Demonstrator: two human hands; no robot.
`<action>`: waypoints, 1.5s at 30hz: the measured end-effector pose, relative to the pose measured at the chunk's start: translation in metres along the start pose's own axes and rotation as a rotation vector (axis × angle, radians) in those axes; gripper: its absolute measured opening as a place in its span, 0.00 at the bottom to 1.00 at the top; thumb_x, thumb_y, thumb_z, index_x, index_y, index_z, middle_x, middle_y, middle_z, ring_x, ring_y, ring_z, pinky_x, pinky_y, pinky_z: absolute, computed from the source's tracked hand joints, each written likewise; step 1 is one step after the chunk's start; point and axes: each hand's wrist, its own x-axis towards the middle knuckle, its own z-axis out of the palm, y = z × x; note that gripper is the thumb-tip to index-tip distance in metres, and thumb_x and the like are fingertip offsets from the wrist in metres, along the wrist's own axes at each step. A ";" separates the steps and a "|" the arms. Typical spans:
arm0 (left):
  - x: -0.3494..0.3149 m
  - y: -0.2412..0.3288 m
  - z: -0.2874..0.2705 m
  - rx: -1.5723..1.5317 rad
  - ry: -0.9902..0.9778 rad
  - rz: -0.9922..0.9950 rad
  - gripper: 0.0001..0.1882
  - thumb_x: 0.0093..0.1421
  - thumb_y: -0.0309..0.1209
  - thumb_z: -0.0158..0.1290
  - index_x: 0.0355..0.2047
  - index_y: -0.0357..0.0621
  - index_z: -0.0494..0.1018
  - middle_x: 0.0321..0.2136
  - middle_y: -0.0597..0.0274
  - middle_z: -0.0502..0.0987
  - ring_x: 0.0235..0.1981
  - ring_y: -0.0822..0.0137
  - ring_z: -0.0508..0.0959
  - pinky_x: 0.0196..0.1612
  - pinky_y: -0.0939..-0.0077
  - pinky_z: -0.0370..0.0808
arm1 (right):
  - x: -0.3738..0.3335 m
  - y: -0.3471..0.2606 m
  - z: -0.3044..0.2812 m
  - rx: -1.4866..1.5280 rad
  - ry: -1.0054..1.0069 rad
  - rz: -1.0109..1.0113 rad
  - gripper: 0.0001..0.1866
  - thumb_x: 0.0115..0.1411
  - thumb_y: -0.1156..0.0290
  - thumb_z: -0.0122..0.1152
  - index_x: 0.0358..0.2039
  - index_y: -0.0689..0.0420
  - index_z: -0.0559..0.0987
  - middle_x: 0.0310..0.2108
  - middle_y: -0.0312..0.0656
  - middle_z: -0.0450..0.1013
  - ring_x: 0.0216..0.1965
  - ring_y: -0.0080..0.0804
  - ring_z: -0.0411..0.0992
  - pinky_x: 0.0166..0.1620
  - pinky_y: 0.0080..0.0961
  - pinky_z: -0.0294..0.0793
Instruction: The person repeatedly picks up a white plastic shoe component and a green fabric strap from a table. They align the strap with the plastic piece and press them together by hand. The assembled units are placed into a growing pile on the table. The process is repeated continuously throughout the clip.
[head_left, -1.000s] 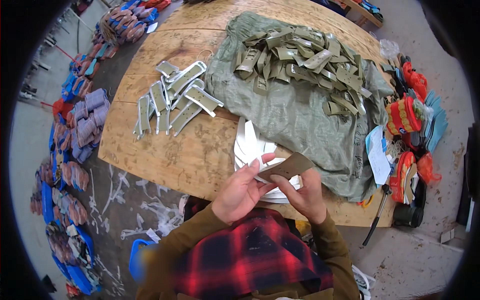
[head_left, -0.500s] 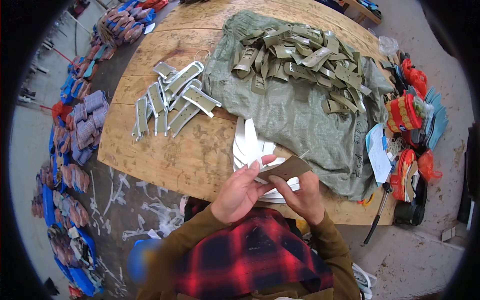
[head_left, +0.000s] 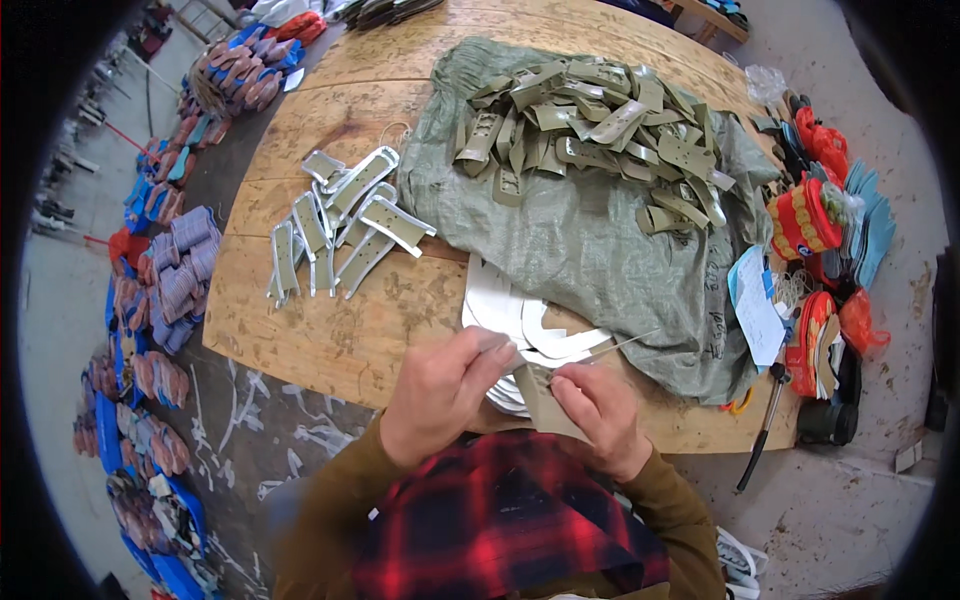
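Both hands pinched on olive strap piece (head_left: pixel 540 400): left hand (head_left: pixel 440 395), right hand (head_left: pixel 600 415). White cutout stack (head_left: pixel 520 320) at 12 o'clock, touching; a slip could likely scatter it.

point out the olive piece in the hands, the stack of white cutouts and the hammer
olive piece (head_left: pixel 545 405), head view, on its flat face between both hands
stack of white cutouts (head_left: pixel 500 305), head view, on the top sheet's upper left part
hammer (head_left: pixel 762 435), head view, on the middle of its handle
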 end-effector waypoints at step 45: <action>0.002 -0.016 0.023 -0.589 -0.027 -0.131 0.09 0.64 0.30 0.55 0.37 0.35 0.79 0.32 0.68 0.72 0.34 0.76 0.70 0.38 0.80 0.66 | 0.022 -0.013 0.001 0.467 -0.119 0.457 0.22 0.57 0.71 0.61 0.51 0.63 0.70 0.36 0.54 0.73 0.35 0.54 0.74 0.36 0.40 0.73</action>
